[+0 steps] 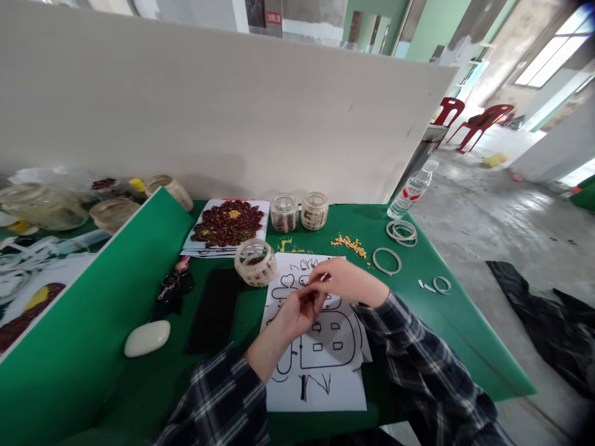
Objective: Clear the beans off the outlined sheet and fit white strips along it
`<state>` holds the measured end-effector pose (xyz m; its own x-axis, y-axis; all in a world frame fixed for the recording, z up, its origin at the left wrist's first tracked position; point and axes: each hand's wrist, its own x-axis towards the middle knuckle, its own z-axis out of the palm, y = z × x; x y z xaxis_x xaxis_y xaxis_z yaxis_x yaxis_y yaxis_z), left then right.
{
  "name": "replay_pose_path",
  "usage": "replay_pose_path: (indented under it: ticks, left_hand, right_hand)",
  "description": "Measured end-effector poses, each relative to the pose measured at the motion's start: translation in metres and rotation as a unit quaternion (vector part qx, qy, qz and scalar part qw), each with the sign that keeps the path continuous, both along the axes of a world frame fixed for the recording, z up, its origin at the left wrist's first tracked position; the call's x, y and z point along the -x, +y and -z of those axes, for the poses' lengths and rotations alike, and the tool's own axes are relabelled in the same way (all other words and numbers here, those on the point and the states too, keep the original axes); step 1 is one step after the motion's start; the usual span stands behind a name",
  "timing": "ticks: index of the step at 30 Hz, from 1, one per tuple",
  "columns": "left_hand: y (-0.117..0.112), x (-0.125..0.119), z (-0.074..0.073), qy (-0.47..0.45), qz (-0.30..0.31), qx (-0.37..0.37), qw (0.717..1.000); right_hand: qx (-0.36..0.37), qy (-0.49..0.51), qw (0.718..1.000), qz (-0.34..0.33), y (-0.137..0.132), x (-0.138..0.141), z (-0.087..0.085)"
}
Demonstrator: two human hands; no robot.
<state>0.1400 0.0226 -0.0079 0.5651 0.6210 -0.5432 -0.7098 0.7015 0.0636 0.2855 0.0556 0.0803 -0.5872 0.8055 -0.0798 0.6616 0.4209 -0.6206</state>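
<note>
Both my hands hover over a white sheet with a black line drawing point(320, 365) on the green table point(446, 316). My left hand point(297, 313) is cupped, palm up, with what look like dark red beans in it. My right hand point(344, 282) is closed in a pinch on a small whitish thing I cannot make out, just above the drawing's top. A small clear jar point(255, 262) with a few red beans stands just left of the sheet.
A finished picture of red beans with a yellow centre point(227, 224), two jars point(300, 212), loose corn kernels point(351, 245), tape rings point(394, 244), a water bottle point(411, 191). A black phone point(214, 310), keys point(173, 288) and a white oval object point(147, 338) lie at left. A green divider point(93, 310) stands left.
</note>
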Motion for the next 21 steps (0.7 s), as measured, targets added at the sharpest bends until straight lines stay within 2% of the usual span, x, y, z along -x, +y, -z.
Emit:
replay_pose_path:
  ticks: [3, 5, 7, 10, 12, 15, 21]
  left_hand:
    - [0.000, 0.000, -0.006, -0.025, 0.027, 0.031, 0.999]
    - [-0.001, 0.001, -0.008, -0.030, 0.038, 0.024, 0.999]
    - [-0.003, 0.001, -0.008, -0.017, 0.048, 0.009, 0.999]
    - [-0.005, 0.000, -0.008, 0.015, 0.052, -0.028, 0.998]
    - [-0.007, -0.001, -0.008, 0.018, 0.047, -0.064, 0.997]
    - [-0.006, 0.000, -0.007, 0.004, 0.055, -0.084, 0.995]
    - [-0.003, 0.008, -0.004, -0.021, 0.094, -0.038, 0.995]
  right_hand:
    - [-0.044, 0.006, 0.991, 0.125, 0.024, -0.029, 0.001]
    - [-0.079, -0.051, 0.971, 0.218, 0.041, -0.048, 0.014]
    - [-0.067, -0.104, 0.954, 0.273, 0.056, -0.061, 0.033]
    - [-0.031, -0.123, 0.952, 0.279, 0.068, -0.067, 0.057]
    - [-0.038, -0.123, 0.957, 0.260, 0.070, -0.065, 0.064]
    - [-0.064, -0.129, 0.962, 0.233, 0.069, -0.059, 0.065]
    - [-0.082, -0.127, 0.959, 0.240, 0.067, -0.057, 0.063]
